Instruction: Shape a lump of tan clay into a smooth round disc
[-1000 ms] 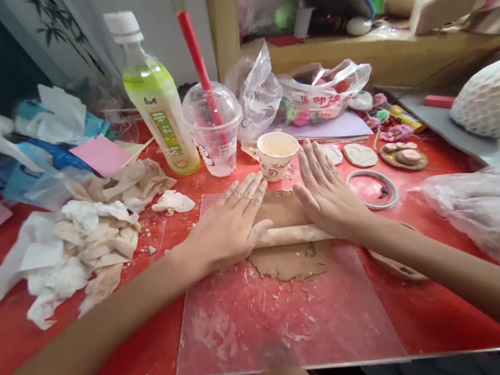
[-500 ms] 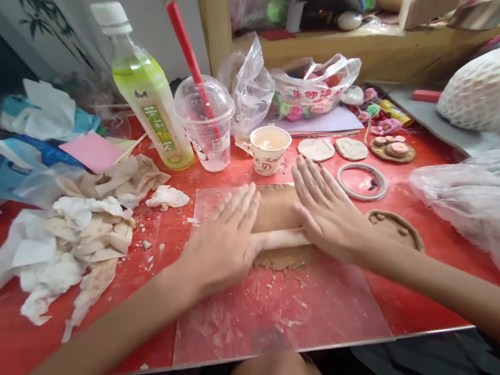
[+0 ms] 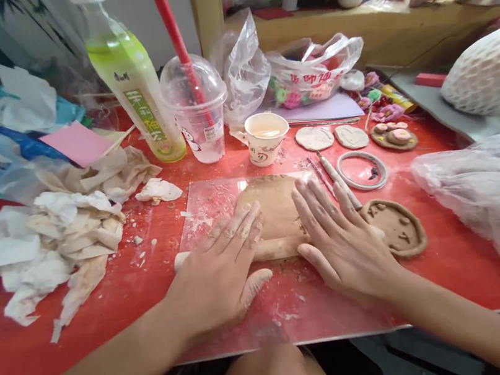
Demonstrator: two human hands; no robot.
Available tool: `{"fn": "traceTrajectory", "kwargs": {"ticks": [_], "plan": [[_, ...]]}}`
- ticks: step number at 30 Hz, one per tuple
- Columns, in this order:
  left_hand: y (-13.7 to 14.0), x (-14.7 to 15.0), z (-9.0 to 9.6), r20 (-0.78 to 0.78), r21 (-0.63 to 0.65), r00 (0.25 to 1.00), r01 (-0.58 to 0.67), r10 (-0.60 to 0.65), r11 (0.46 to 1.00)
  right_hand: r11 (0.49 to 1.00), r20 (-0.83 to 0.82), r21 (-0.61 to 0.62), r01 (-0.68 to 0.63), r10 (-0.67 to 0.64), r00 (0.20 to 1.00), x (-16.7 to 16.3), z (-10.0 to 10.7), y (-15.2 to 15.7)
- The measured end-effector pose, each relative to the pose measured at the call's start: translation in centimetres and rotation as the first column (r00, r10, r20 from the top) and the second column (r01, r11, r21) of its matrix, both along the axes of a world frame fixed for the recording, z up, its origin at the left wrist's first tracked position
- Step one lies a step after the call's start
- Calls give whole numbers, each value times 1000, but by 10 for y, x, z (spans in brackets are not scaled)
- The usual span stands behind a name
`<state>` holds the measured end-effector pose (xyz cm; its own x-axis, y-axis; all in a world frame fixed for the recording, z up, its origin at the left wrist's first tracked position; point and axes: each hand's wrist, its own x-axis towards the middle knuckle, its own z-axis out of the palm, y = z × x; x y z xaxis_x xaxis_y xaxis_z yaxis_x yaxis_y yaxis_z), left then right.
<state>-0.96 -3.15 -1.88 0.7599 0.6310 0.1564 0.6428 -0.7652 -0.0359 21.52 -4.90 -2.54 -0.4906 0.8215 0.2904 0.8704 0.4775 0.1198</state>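
Observation:
A rolling pin (image 3: pixel 282 248) lies crosswise over the near edge of a flat brown clay slab (image 3: pixel 274 206). My left hand (image 3: pixel 224 266) rests flat on the pin's left part, fingers stretched forward. On its right part lies my right hand (image 3: pixel 344 236), also flat, with its fingers reaching forward and the thumb apart. Under the clay is a clear plastic sheet (image 3: pixel 339 315) strewn with clay crumbs. Just beyond my right fingers are a slim clay tool (image 3: pixel 333 172) and a round clay piece with a raised rim (image 3: pixel 399 228).
A paper cup (image 3: pixel 266 141), a plastic cup with red straw (image 3: pixel 201 110) and a green drink bottle (image 3: pixel 135 92) stand behind the sheet. Crumpled tissues (image 3: pixel 64 234) lie left. At right are a grey ring (image 3: pixel 384 177), clay discs (image 3: pixel 315 138) and a plastic bag (image 3: pixel 480 190).
Both hands and the rolling pin have come back toward me, uncovering more of the clay slab. The clay tool by my right hand now shows. The camera view has shifted slightly.

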Motion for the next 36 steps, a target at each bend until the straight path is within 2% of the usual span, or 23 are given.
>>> {"fn": "traceTrajectory", "kwargs": {"ticks": [2, 5, 7, 9, 13, 15, 17, 20, 22, 24, 26, 28, 30, 32, 36], "plan": [[5, 1, 0, -7, 10, 1000, -13, 13, 1000, 1000, -4, 12, 16, -16, 1000, -1, 1, 4], [36, 8, 1, 9, 21, 992, -124, 124, 992, 989, -54, -12, 146, -147, 988, -2, 1, 33], [46, 10, 2, 3, 4, 989, -149, 149, 989, 983, -68, -52, 178, -181, 981, -2, 1, 42], [32, 6, 2, -7, -18, 995, -104, 104, 994, 989, -42, -83, 123, -127, 991, -2, 1, 27], [-24, -10, 3, -13, -35, 999, 42, -42, 999, 997, 20, -54, -60, 61, 998, 1, 1, -31], [-28, -11, 4, -22, -43, 998, 59, -60, 997, 995, 22, -48, -83, 84, 996, 3, 1, -35], [-7, -6, 4, -38, -53, 999, 10, -12, 999, 997, 0, -56, -44, 44, 999, 3, 0, -15], [37, 5, 4, -48, -55, 995, -93, 91, 994, 995, -44, -65, 81, -84, 995, 3, -1, 29], [46, 8, 4, -46, -54, 991, -126, 124, 991, 992, -55, -72, 109, -113, 992, 2, 0, 38], [27, 3, 3, -35, -47, 995, -99, 98, 994, 997, -40, -64, 42, -44, 998, 3, 0, 21], [-6, -6, 4, -21, -47, 999, -41, 40, 998, 995, -11, -64, -77, 77, 997, 4, 1, -13], [-34, -14, 5, -14, -48, 1000, 27, -28, 998, 986, 13, -89, -139, 141, 990, 6, 1, -42], [-39, -15, 5, -21, -57, 999, 43, -44, 997, 984, 19, -92, -153, 155, 988, 6, 1, -47], [-16, -9, 4, -30, -65, 999, -18, 16, 998, 991, 3, -72, -116, 117, 993, 6, -1, -25], [54, 10, 3, -21, -57, 983, -185, 184, 981, 997, -73, -54, 60, -64, 995, 3, -1, 47]]}}
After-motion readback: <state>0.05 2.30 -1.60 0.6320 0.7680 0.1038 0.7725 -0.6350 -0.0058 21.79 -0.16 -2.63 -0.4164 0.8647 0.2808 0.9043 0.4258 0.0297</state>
